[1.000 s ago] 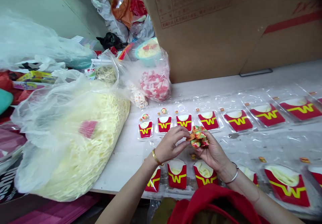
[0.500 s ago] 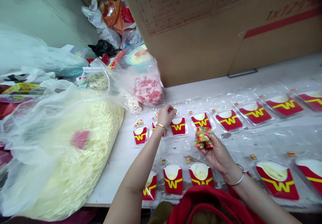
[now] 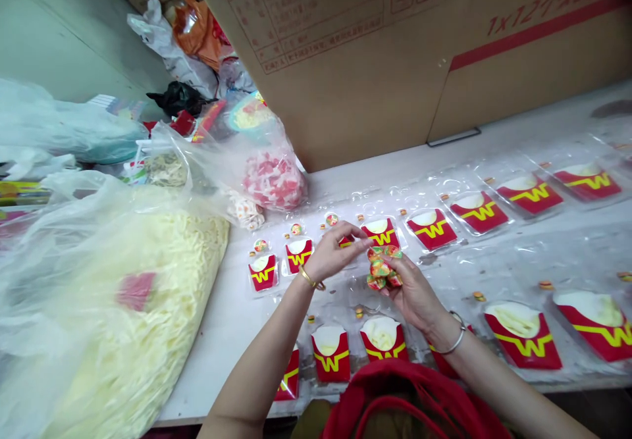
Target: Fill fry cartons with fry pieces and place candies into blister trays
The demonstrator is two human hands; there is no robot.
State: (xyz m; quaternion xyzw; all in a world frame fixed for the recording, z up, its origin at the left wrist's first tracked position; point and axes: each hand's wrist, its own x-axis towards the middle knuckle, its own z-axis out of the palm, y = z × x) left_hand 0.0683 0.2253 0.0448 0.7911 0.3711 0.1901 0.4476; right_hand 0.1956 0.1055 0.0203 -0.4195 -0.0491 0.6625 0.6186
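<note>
My right hand [image 3: 415, 294] is closed round a bunch of small round toy pizzas [image 3: 380, 268], coloured red, yellow and green. My left hand [image 3: 338, 251] reaches toward them from the left, its thumb and finger apart and the fingertips close to the bunch. Below it lies a row of clear plastic trays holding red toy fries boxes [image 3: 263, 274] with a yellow W. Single toy pizzas [image 3: 332, 218] rest in the upper part of the three leftmost trays. Tiny toy burgers [image 3: 403, 212] sit in the trays too. My left hand partly covers the third box.
A second row of trays with fries boxes [image 3: 523, 334] runs along the near table edge. A large cardboard carton [image 3: 345, 97] stands behind. On the left lie a big clear bag of pale yellow pieces [image 3: 162, 307] and a bag of pink-and-white pieces [image 3: 276, 179].
My left hand has left the third tray, where a toy pizza now lies, and moved right and nearer to my right hand. The whole view has shifted slightly.
</note>
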